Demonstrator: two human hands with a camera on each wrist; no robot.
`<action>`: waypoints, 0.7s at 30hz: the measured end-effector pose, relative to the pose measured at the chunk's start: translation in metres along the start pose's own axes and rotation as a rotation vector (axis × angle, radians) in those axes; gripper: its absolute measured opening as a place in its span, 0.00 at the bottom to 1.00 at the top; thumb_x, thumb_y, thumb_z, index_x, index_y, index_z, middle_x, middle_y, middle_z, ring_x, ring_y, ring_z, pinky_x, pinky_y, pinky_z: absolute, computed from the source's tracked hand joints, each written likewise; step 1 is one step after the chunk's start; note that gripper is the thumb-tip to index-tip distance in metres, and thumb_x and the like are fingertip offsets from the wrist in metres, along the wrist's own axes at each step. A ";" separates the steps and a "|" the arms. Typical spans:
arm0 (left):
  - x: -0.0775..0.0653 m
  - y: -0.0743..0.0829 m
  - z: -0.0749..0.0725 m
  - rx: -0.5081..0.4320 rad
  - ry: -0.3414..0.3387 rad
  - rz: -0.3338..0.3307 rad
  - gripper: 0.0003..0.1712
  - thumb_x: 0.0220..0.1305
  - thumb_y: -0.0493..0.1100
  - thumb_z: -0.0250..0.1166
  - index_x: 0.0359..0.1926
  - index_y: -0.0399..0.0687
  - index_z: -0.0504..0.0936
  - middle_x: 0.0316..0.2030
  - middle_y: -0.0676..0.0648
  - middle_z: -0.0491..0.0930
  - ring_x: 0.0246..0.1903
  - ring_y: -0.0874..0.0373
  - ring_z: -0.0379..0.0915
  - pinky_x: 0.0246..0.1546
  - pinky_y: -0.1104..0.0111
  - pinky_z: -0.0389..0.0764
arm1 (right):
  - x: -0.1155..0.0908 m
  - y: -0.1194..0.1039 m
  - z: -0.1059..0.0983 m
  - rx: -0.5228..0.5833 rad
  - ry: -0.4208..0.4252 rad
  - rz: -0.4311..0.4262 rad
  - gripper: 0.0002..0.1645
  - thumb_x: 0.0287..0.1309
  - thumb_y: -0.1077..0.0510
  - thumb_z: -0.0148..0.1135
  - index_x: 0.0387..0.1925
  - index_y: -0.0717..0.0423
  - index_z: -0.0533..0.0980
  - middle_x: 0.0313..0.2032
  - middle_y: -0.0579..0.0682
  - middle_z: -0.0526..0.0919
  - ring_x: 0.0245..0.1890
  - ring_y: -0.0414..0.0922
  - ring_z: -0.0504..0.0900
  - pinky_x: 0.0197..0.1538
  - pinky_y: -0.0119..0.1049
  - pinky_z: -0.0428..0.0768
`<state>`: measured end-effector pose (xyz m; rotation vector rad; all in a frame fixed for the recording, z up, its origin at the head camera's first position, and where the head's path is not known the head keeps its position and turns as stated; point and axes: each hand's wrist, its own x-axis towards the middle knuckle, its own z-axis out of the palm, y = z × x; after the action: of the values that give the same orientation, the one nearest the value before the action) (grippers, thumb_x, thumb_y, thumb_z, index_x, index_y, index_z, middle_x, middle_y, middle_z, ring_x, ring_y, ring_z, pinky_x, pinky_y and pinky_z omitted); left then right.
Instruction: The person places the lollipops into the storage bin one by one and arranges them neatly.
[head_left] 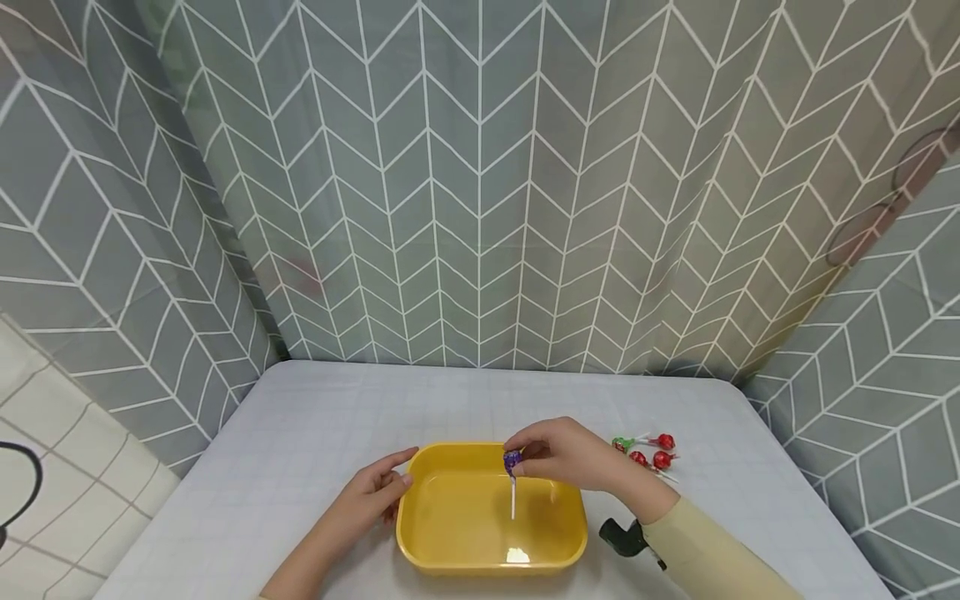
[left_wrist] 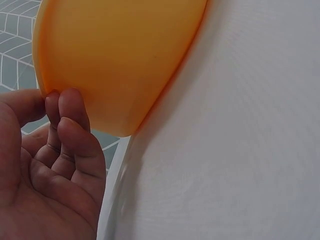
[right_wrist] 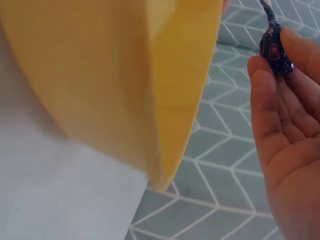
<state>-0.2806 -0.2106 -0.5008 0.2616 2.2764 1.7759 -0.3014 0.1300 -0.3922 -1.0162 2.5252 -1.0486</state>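
A purple-wrapped lollipop (head_left: 512,461) is pinched by its head between the thumb and fingers of my right hand (head_left: 564,454). Its white stick points down over the inside of the yellow tray (head_left: 480,570). In the right wrist view the dark wrapper of the lollipop (right_wrist: 275,52) shows between the fingertips, beside the tray's outer wall (right_wrist: 95,85). My left hand (head_left: 369,493) grips the tray at its left rim. Seen from the left wrist, that hand's fingertips (left_wrist: 72,100) lie against the outer wall near the rim, other fingers curled.
Several lollipops lie on the white table to the right, some red (head_left: 663,459) and one green (head_left: 622,444), partly behind the right hand. A black strap-like device (head_left: 624,537) is by the right wrist. Patterned grey curtains (head_left: 480,208) stand behind the table.
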 end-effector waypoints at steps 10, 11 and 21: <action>-0.003 0.001 0.001 -0.015 -0.001 0.019 0.32 0.71 0.51 0.61 0.71 0.46 0.67 0.28 0.43 0.76 0.22 0.54 0.71 0.23 0.68 0.77 | 0.026 -0.006 0.011 0.013 -0.032 -0.037 0.18 0.61 0.56 0.69 0.52 0.51 0.82 0.44 0.38 0.84 0.42 0.37 0.83 0.47 0.28 0.80; -0.004 0.001 0.001 -0.015 0.000 0.022 0.32 0.71 0.51 0.61 0.71 0.45 0.66 0.28 0.43 0.76 0.22 0.54 0.71 0.23 0.68 0.77 | 0.028 -0.006 0.012 0.015 -0.035 -0.031 0.18 0.61 0.56 0.69 0.53 0.51 0.82 0.44 0.38 0.84 0.42 0.36 0.83 0.46 0.28 0.80; -0.003 0.001 0.002 -0.005 0.008 0.031 0.32 0.72 0.51 0.61 0.71 0.45 0.67 0.27 0.43 0.76 0.22 0.54 0.71 0.23 0.68 0.77 | 0.048 -0.005 0.030 0.057 -0.055 -0.046 0.16 0.60 0.59 0.69 0.50 0.57 0.83 0.43 0.40 0.82 0.41 0.35 0.83 0.45 0.27 0.80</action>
<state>-0.2773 -0.2093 -0.5000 0.2906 2.2855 1.8000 -0.3210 0.0792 -0.4076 -1.0773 2.4250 -1.0838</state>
